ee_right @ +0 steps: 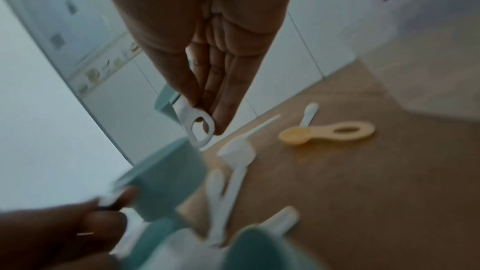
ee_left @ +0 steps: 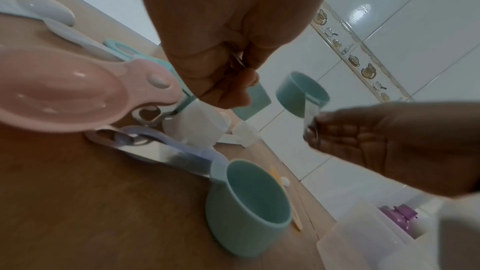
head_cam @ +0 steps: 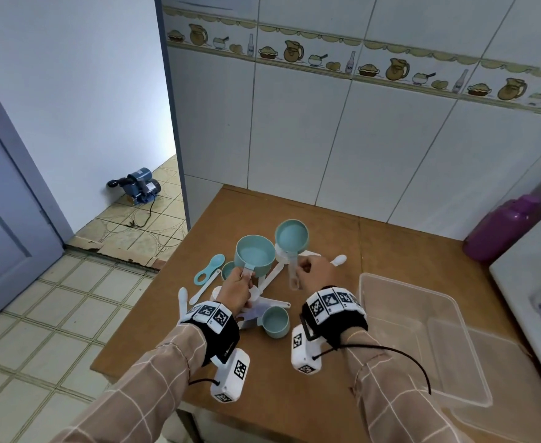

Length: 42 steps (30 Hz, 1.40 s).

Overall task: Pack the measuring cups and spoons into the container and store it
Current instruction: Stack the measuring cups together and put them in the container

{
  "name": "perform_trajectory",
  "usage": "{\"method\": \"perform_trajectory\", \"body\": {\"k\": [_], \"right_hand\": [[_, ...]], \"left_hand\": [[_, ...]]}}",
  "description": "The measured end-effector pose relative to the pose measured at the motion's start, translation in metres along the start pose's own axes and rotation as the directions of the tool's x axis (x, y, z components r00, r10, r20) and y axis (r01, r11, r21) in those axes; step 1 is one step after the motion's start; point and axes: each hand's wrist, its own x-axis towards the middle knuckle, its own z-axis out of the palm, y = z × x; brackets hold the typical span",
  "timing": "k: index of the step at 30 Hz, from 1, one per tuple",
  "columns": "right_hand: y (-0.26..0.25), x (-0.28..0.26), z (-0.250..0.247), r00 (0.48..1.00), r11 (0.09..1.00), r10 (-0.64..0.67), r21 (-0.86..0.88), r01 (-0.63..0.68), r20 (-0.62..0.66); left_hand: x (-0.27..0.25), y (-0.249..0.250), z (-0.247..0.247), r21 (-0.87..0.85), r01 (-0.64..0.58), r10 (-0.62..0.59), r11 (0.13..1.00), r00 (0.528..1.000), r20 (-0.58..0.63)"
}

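The left hand (head_cam: 235, 287) pinches the pale handle of the large teal plastic measuring cup (head_cam: 253, 255), and the right hand (head_cam: 315, 271) pinches the white looped handle of the smaller teal measuring cup (head_cam: 291, 235); both cups appear lifted above the pile on the brown wooden table (head_cam: 390, 251). The clear rectangular plastic container (head_cam: 422, 330) sits open to the right. Nesting the smaller cup inside the larger, handles aligned, would likely save room before lowering the 2 cups in.

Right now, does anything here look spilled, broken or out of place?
Nothing spilled or broken. Only the floor beyond the brown wooden table stands out: its tile edge at the doorway looks chipped and ragged.
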Motion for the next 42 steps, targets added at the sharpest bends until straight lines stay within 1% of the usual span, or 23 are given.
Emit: {"method": "perform_trajectory", "body": {"k": [1, 3, 5, 6, 8, 11, 13, 14, 16, 18, 19, 21, 23, 26, 28, 30, 34, 37, 40, 42], "right_hand": [[-0.004, 0.000, 0.004, 0.999, 0.991, 0.016, 0.129, -0.021, 0.035], [-0.014, -0.002, 0.012, 0.983, 0.936, 0.072, 0.330, -0.124, 0.168], [-0.021, -0.004, 0.017, 0.951, 0.876, 0.096, 0.429, -0.221, 0.294], [-0.024, -0.005, 0.020, 0.939, 0.852, 0.094, 0.461, -0.248, 0.332], [-0.027, -0.008, 0.024, 0.926, 0.819, 0.091, 0.502, -0.279, 0.367], [-0.026, -0.012, 0.030, 0.915, 0.805, 0.126, 0.499, -0.320, 0.384], [-0.025, -0.014, 0.032, 0.918, 0.782, 0.144, 0.525, -0.335, 0.370], [-0.026, -0.015, 0.033, 0.925, 0.788, 0.141, 0.526, -0.321, 0.353], [-0.025, -0.017, 0.035, 0.949, 0.859, 0.100, 0.455, -0.234, 0.300], [-0.027, -0.017, 0.033, 0.956, 0.921, 0.047, 0.357, -0.154, 0.291], [-0.026, -0.016, 0.032, 0.954, 0.936, 0.041, 0.323, -0.141, 0.298], [-0.021, -0.013, 0.028, 0.958, 0.947, 0.065, 0.286, -0.147, 0.278], [-0.014, -0.009, 0.020, 0.970, 0.949, 0.105, 0.269, -0.163, 0.217], [-0.003, -0.006, 0.010, 0.973, 0.960, 0.150, 0.209, -0.186, 0.177], [0.002, -0.006, 0.009, 0.969, 0.971, 0.162, 0.144, -0.190, 0.186], [0.002, -0.006, 0.012, 0.965, 0.984, 0.151, 0.058, -0.167, 0.215], [-0.015, -0.011, 0.025, 0.949, 0.996, 0.059, -0.087, -0.033, 0.311], [-0.034, -0.013, 0.046, 0.937, 0.989, 0.018, -0.142, 0.034, 0.348], [-0.047, -0.013, 0.071, 0.923, 0.982, 0.030, -0.184, 0.045, 0.383], [-0.050, -0.012, 0.081, 0.924, 0.971, 0.033, -0.233, 0.061, 0.381]], "left_hand": [[-0.001, 0.001, 0.003, -0.007, -0.012, 0.012, 1.000, 1.000, 0.005], [-0.005, 0.007, 0.006, -0.038, -0.025, 0.026, 0.999, 1.000, 0.010], [-0.006, 0.010, 0.008, -0.054, -0.035, 0.036, 0.998, 0.999, 0.020], [-0.007, 0.011, 0.008, -0.067, -0.042, 0.044, 0.997, 0.999, 0.029], [-0.008, 0.010, 0.009, -0.108, -0.049, 0.056, 0.993, 0.997, 0.060], [-0.008, 0.007, 0.010, -0.154, -0.033, 0.048, 0.987, 0.994, 0.098], [-0.008, 0.005, 0.011, -0.175, -0.028, 0.046, 0.984, 0.994, 0.098], [-0.008, 0.004, 0.011, -0.176, -0.025, 0.043, 0.984, 0.994, 0.099], [-0.010, 0.005, 0.010, -0.168, -0.029, 0.043, 0.985, 0.996, 0.080], [-0.009, 0.004, 0.007, -0.158, -0.032, 0.038, 0.987, 0.999, 0.034], [-0.008, 0.003, 0.005, -0.159, -0.043, 0.045, 0.986, 0.999, 0.006], [-0.004, 0.000, -0.001, -0.176, -0.073, 0.069, 0.982, 0.997, -0.030], [0.001, -0.001, -0.008, -0.209, -0.074, 0.065, 0.975, 0.997, -0.050], [0.007, 0.003, -0.021, -0.260, -0.034, 0.014, 0.965, 0.997, -0.079], [0.012, 0.004, -0.029, -0.260, -0.024, -0.006, 0.965, 0.993, -0.116], [0.015, 0.004, -0.037, -0.287, -0.034, -0.018, 0.957, 0.984, -0.176], [0.016, 0.003, -0.051, -0.327, -0.050, -0.041, 0.944, 0.963, -0.266], [0.012, 0.002, -0.060, -0.290, -0.068, -0.020, 0.955, 0.957, -0.289], [0.010, -0.003, -0.067, -0.255, -0.059, -0.020, 0.965, 0.955, -0.295], [0.011, -0.008, -0.072, -0.257, -0.051, -0.029, 0.965, 0.954, -0.297]]}}
